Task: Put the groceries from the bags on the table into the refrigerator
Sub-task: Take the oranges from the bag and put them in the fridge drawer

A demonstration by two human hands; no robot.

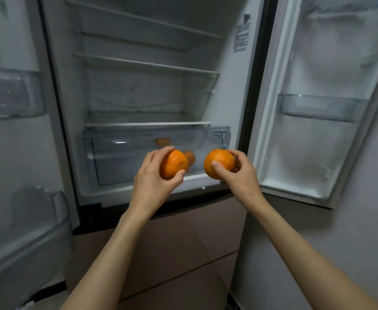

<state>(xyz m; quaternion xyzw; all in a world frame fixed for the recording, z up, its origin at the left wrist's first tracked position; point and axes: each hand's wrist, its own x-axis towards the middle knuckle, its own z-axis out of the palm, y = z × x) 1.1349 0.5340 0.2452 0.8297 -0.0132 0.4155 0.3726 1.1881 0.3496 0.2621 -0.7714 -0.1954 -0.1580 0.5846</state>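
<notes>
Two oranges are gripped, one by the left hand, one by the right hand. Two more oranges are seen inside the refrigerator's drawer.

sticker on refrigerator inner wall, print blurred, unreadable

Dim, soft overall blur, wide-angle bending at edges
</notes>
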